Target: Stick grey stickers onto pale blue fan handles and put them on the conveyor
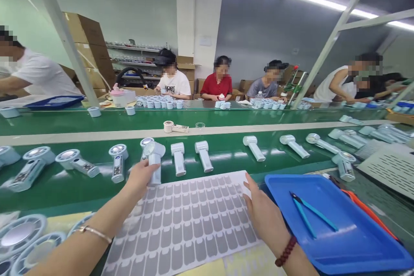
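Note:
My left hand (139, 177) is closed round the handle of a pale blue handheld fan (154, 155), holding it at the near edge of the green conveyor belt (226, 155). My right hand (263, 211) rests on the right edge of a white sheet of grey stickers (184, 224), thumb and fingers pinched on its edge. The sheet lies flat in front of me between both arms. More fans of the same kind lie in a row along the belt (203, 155).
A blue tray (339, 228) with blue tweezers (310, 213) sits at my right. Round fan grilles (22, 237) lie at lower left. Across the belt several people sit working among small white parts and cardboard boxes (87, 47). A perforated grey panel (388, 168) lies far right.

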Available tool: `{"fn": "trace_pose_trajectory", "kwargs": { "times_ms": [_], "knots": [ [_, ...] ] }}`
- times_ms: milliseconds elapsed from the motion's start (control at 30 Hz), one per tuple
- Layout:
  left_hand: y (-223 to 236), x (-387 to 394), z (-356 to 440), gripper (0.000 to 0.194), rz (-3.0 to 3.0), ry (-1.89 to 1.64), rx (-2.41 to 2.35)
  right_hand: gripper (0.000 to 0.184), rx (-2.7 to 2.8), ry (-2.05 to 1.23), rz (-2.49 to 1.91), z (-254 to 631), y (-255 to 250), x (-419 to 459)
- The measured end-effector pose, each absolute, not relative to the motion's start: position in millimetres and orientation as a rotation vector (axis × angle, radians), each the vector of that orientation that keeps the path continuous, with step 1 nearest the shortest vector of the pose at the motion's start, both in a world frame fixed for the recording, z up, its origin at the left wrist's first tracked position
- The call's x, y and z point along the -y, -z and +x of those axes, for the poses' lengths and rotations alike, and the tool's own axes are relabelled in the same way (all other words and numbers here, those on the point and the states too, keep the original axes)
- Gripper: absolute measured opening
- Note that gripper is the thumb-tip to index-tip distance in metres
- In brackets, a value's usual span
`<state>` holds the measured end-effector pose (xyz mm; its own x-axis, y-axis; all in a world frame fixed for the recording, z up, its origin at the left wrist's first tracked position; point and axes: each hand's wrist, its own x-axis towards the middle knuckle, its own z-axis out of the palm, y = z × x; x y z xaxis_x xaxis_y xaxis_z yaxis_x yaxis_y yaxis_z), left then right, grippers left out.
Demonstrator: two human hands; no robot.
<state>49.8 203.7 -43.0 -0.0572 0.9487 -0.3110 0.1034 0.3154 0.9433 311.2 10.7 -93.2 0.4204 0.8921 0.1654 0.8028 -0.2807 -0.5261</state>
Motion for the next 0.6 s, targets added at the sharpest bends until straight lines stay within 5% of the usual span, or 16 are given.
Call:
{"fn": "trace_pose_trajectory", "kwargs": {
  "times_ms": [300, 600],
  "knots": [
    [84, -245, 81, 0.037, 1.465, -0.926, -1.799, 0.054, 1.565, -0.203, -2.330, 328, 103, -23],
    [66, -249, 68, 0.047, 1.647, -0.991, -2.021, 0.042, 1.733, -0.061, -2.324, 332, 106, -49]
  ]
}}
